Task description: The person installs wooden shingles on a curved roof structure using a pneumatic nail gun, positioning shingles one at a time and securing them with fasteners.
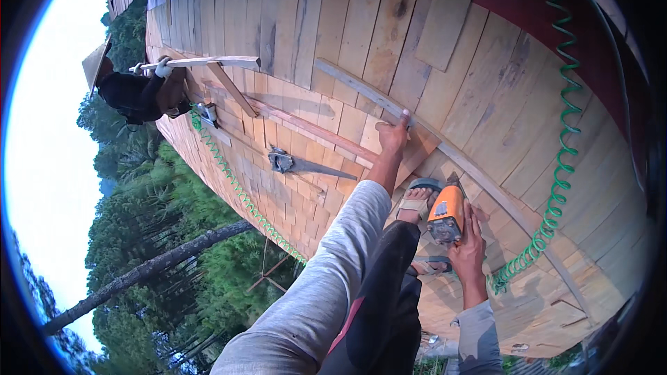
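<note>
My left hand (394,137) reaches over the wooden roof, thumb and index finger apart, with a fingertip at the edge of a long wooden batten (479,175). A brown shingle (419,155) lies beside this hand, partly under the batten. My right hand (470,246) is closed on an orange nail gun (447,210), whose dark nose points toward the batten. The gun's handle is mostly hidden by the hand. Near the gun stand my sandalled feet (415,203).
A green coiled air hose (556,198) curves along the right; another hose (240,191) runs along the roof's left edge. A handsaw (316,166) and a second nail gun (207,114) lie on the shingles. A co-worker (132,94) in a conical hat holds a wooden strip (212,62).
</note>
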{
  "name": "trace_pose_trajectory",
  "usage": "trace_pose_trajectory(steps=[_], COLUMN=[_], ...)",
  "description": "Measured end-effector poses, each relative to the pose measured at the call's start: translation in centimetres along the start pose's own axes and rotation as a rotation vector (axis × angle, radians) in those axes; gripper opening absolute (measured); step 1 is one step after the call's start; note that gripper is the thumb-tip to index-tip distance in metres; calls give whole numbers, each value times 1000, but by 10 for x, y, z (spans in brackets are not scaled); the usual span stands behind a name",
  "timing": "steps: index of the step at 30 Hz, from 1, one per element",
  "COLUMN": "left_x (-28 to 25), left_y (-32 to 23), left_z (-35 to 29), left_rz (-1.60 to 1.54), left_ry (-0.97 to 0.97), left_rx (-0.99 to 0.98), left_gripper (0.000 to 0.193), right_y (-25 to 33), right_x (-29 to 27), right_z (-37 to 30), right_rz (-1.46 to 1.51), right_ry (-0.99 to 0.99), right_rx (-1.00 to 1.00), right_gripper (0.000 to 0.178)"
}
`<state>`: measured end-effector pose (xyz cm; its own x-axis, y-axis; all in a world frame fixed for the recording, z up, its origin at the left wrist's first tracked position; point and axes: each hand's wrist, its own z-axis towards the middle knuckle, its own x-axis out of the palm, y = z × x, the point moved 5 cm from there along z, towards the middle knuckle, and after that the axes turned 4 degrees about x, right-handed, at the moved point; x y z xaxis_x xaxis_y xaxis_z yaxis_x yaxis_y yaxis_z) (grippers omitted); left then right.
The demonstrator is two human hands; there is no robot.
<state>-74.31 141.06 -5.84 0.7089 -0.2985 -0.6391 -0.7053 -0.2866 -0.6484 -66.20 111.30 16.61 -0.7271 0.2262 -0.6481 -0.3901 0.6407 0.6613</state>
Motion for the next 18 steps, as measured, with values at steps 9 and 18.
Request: trace_pose_trajectory(steps=[9,18], left_x=[-24,85], left_y=[-51,-108], left_z=[-45,-237], left_rz=[27,713], left_ry=[-336,659], left_rx=[256,1407], left_gripper=[93,80], right_y=[-86,-205], right_x=[-29,27], right_z=[-172,-336], right_rz=[276,835], right_ry=[-41,-499], right_rx=[339,740], right_gripper=[76,31])
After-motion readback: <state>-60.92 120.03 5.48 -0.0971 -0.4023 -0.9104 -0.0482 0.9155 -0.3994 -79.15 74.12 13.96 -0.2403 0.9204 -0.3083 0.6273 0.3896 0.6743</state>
